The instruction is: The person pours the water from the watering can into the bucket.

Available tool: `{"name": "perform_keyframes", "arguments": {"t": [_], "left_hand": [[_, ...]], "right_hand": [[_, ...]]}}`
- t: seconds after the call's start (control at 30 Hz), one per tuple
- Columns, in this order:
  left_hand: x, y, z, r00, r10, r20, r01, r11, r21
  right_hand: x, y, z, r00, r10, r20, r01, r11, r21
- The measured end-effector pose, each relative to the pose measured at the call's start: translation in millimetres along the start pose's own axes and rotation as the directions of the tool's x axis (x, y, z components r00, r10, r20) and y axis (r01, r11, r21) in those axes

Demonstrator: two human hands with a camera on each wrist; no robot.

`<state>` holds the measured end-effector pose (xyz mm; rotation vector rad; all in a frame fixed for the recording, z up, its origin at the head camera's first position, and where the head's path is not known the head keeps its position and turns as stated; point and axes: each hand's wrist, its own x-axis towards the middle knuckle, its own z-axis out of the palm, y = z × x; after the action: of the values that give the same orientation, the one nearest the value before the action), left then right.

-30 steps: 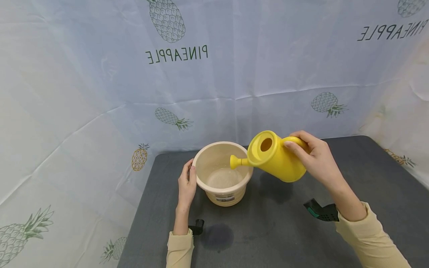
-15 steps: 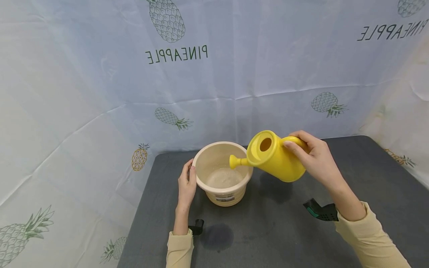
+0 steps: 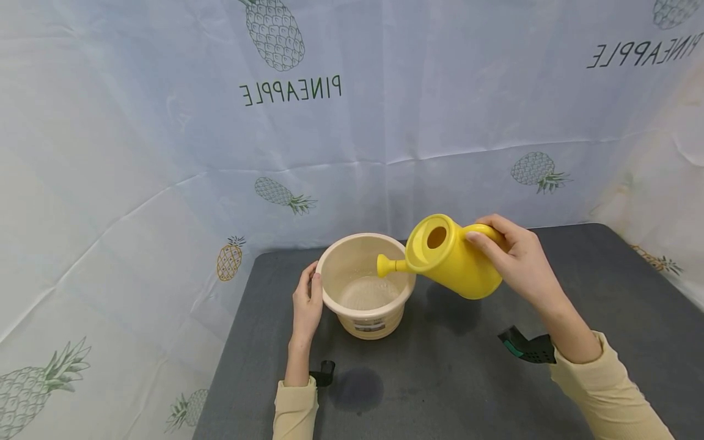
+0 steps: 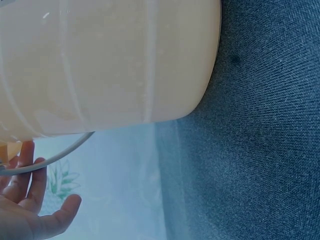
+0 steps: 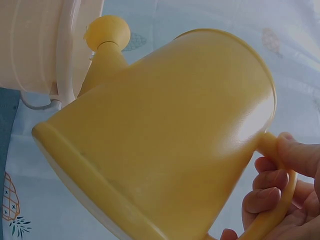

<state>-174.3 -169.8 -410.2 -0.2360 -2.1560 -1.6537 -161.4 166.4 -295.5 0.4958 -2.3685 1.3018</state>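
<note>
A yellow watering can (image 3: pixel 453 256) is held tilted in the air above a dark grey desk (image 3: pixel 605 287), toward the desk's far edge and a little right of its middle. Its long axis runs nearly level from right to left: the handle is at the right end, the short spout (image 3: pixel 389 265) with its round knob at the left end. The spout tip reaches over the near-right rim of a cream bucket (image 3: pixel 365 284), so the knob hangs above the bucket's open mouth. The round filling hole on top of the can faces the wearer. Whether water is leaving the spout cannot be told, though the bucket's bottom looks rippled.

The right hand (image 3: pixel 517 260) grips the can's handle, fingers curled round it and thumb on top; the right wrist view shows the fingers (image 5: pixel 267 197) wrapped through the loop. This hand is the only one touching the can.

The bucket stands on the desk near the far edge, left of middle, just left of the can. The left hand (image 3: pixel 308 302) rests against the bucket's left outer wall, fingers fairly straight and together, thumb by the rim; in the left wrist view the bucket wall (image 4: pixel 110 65) fills the frame with the fingers spread loosely beside it.

A dark damp patch (image 3: pixel 356 388) marks the desk near its front edge, below the bucket. Pale cloth printed with pineapples (image 3: pixel 231 258) hangs behind and beside the desk.
</note>
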Motion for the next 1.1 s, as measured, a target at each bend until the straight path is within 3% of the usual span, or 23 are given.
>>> {"name": "perform_keyframes", "arguments": {"t": [1.1], "left_hand": [[-1.8,-1.5,0.3,1.0,0.008,-0.005,-0.008,1.0,0.022]], "right_hand": [[-0.7,-0.2,0.0,1.0,-0.007,0.003,0.007,1.0,0.026]]}}
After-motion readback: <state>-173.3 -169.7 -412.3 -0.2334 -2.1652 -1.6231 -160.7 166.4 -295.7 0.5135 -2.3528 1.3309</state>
